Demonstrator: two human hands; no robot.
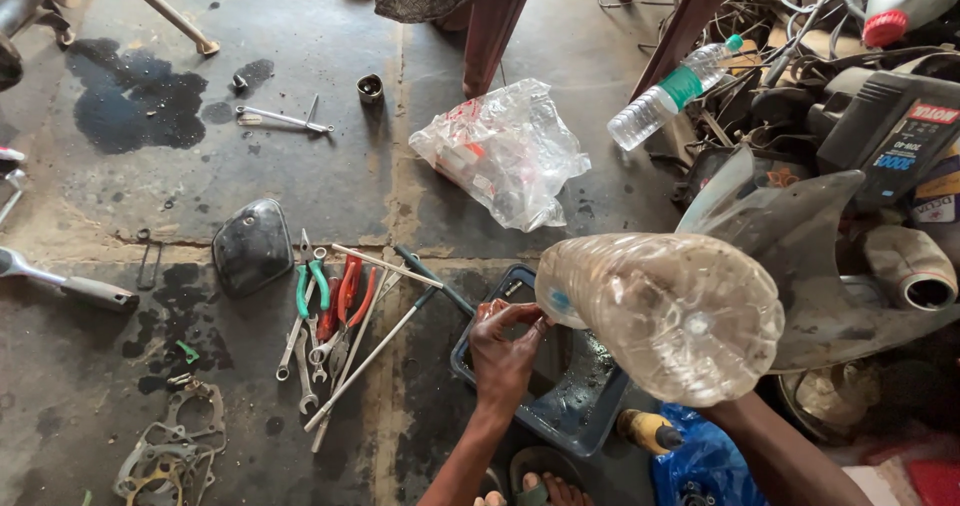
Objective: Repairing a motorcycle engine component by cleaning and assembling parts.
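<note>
Tipped nearly flat over a shallow blue plastic tray (585,428) on the stained concrete floor (300,176): a large, grimy clear plastic bottle (665,311). Long axis running from lower right to upper left in the head view, wide dimpled base toward the camera, narrow neck end pointing left and slightly down, straight at the left hand (505,351). Left hand closed in a pinch at the bottle's mouth, fingertips (520,316) gathered around something too small to make out, likely the cap or opening. Right hand hidden behind the bottle's base; only the forearm visible beneath, so grip not confirmable, though clearly bearing the bottle's weight.

Best handled with the mouth kept directly above the tray, where dark wet residue already sits, and the neck held steady rather than swung. Slow, small changes of tilt from the base end; firm pinch at the neck. Worth minding the loose tools just left of the tray: green-handled pliers (310,286), red-handled pliers (350,291), thin metal rods (385,341). Crumpled clear plastic bag (505,151) and a small capped water bottle (670,94) well apart, farther back.
</note>
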